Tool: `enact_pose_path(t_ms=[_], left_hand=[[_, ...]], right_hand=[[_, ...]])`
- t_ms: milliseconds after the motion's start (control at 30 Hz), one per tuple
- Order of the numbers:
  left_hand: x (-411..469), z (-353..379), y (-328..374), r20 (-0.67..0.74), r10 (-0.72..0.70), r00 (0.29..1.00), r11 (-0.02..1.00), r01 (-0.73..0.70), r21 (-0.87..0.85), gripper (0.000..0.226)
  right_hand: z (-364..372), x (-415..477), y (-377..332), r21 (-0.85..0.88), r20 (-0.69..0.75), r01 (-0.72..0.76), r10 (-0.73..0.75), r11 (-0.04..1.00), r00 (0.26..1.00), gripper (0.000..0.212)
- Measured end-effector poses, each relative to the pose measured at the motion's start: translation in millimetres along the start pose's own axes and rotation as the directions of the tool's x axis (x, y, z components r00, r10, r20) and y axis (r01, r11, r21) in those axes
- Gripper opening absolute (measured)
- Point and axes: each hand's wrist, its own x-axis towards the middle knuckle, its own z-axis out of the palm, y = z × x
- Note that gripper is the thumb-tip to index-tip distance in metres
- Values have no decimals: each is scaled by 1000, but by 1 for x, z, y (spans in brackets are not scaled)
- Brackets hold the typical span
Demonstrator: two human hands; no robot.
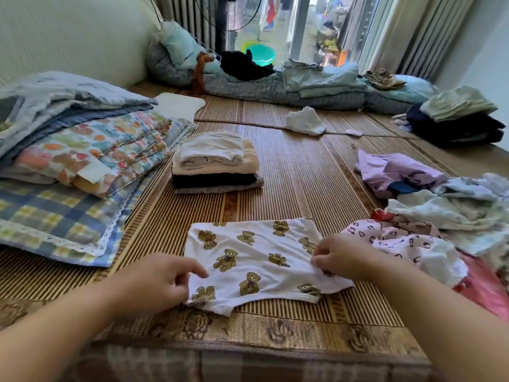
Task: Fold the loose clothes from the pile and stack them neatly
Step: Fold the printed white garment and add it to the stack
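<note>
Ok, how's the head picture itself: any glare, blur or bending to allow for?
Head view: daylight through the glass door leaves the outdoors pale; wide-angle lens bows the woven straw mat; the white bear-print garment pinched by left hand and right hand is sharp.

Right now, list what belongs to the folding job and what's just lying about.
Job: bear-print garment, pinched by left hand and right hand; folded stack; loose clothes pile.
Lying about: floral quilt; plaid pillow; green basin; standing fan.
</note>
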Motion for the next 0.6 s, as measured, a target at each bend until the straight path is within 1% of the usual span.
enact_pose_path(t_ms=[33, 67, 133, 167, 233, 300, 333, 400, 433, 467, 500, 567, 600], left_hand=[[6, -1, 0, -42, -9, 999, 1000, 9, 15, 36], [14, -3, 0, -102, 2, 995, 996, 7, 88, 34], [32, -5, 0, -201, 58, 978, 971, -8, 240, 30], [40, -6, -1, -207, 67, 976, 959, -6, 282, 30], [56, -9, -2, -115, -20, 993, 936, 59, 346, 33], [66, -12, -5, -23, -116, 993, 919, 117, 376, 29], [69, -14, -5, -5, -133, 991, 911, 125, 394, 26], [72, -19, -4, 9, -107, 994, 882, 91, 463, 33], [71, -20, -1, 34, -91, 995, 875, 64, 479, 35], [69, -19, 3, 68, -79, 995, 880, 37, 474, 35], [66, -18, 8, 102, -64, 993, 896, 12, 445, 32], [54, -13, 19, 194, -30, 981, 951, -32, 309, 28], [48, -11, 25, 255, -3, 967, 972, -57, 230, 32]], right_hand=[[3, 5, -3, -8, -46, -3, 3, 1000, 999, 27], [7, 11, -7, -19, -80, -15, 14, 1000, 997, 35], [14, 26, -16, -88, -100, -39, 31, 995, 994, 49], [17, 36, -20, -121, -89, -43, 32, 992, 996, 52], [25, 57, -28, -128, -52, -47, 40, 991, 998, 52], [29, 77, -32, -97, -37, -77, 74, 992, 997, 52], [29, 86, -31, -95, -32, -79, 76, 992, 997, 54], [27, 102, -26, -122, 9, -32, 34, 992, 999, 59], [25, 107, -23, -155, 27, -5, 9, 988, 1000, 58], [21, 111, -21, -177, 14, 3, -1, 984, 1000, 55], [18, 112, -19, -170, -37, -8, 1, 985, 999, 52], [14, 111, -20, -139, -178, -7, -18, 990, 984, 51], [13, 106, -22, -150, -222, 20, -53, 989, 974, 52]])
